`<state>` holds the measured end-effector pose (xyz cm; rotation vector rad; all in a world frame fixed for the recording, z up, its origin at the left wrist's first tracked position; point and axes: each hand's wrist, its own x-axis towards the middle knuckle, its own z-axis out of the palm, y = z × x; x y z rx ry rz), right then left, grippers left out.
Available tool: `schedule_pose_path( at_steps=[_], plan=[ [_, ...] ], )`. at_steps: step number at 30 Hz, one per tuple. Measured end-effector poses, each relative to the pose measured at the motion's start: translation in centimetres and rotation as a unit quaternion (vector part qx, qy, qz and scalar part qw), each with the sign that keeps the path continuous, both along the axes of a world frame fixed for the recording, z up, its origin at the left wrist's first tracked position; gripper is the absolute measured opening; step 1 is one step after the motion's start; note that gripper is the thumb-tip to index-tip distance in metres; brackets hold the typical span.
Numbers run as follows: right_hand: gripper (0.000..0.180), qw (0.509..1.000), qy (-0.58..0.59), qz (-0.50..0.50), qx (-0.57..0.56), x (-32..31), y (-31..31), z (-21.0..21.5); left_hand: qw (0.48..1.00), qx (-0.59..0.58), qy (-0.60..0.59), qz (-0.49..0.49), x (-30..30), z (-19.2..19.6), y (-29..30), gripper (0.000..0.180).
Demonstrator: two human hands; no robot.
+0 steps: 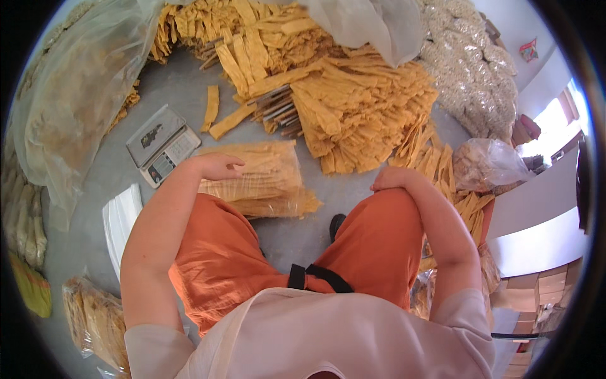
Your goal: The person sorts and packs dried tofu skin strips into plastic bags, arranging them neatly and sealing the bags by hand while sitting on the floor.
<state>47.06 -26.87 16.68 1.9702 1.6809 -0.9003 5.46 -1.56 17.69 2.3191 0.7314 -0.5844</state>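
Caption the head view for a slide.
Left hand over a bagged bundle of yellow strips, right hand on right knee; digital scale at left, loose strip pile ahead.

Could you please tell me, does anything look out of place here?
Yes: a yellow strip lies loose on the floor between the scale and the large heap, while most others are piled or bagged.

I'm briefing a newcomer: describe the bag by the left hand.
Find the big heap of loose yellow strips. Just below-left of it in the picture, by the left hand, lies the bag. Clear plastic wraps its strips, unlike the heap's.
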Motion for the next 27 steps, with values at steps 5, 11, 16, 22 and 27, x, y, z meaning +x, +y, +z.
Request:
schedule_pose_path(
  at_steps=[5, 11, 16, 22, 27],
  plan=[
    [0.033, 0.989, 0.129, -0.079, -0.003, -5.4, 8.9, 0.6, 0.998, -0.003, 0.054, 0.044, -2.7, -0.5, 0.6, 0.057],
    [0.037, 0.933, 0.217, -0.179, 0.227, -9.5, 15.9, -12.0, 0.941, -0.138, -0.207, 0.229, -6.8, -0.4, 3.2, 0.05],
    [0.025, 0.755, 0.432, -0.431, 0.241, -14.8, 15.8, -20.0, 0.818, -0.098, -0.299, 0.482, -15.5, -10.4, 4.0, 0.049],
    [0.013, 0.668, 0.475, -0.528, 0.224, -15.2, 17.1, -20.5, 0.701, -0.054, -0.27, 0.658, -18.0, -23.4, 4.0, 0.061],
    [0.015, 0.7, 0.423, -0.528, 0.229, -15.1, 17.8, -18.4, 0.675, -0.178, -0.281, 0.658, -12.8, -25.3, 6.9, 0.071]
  ],
)
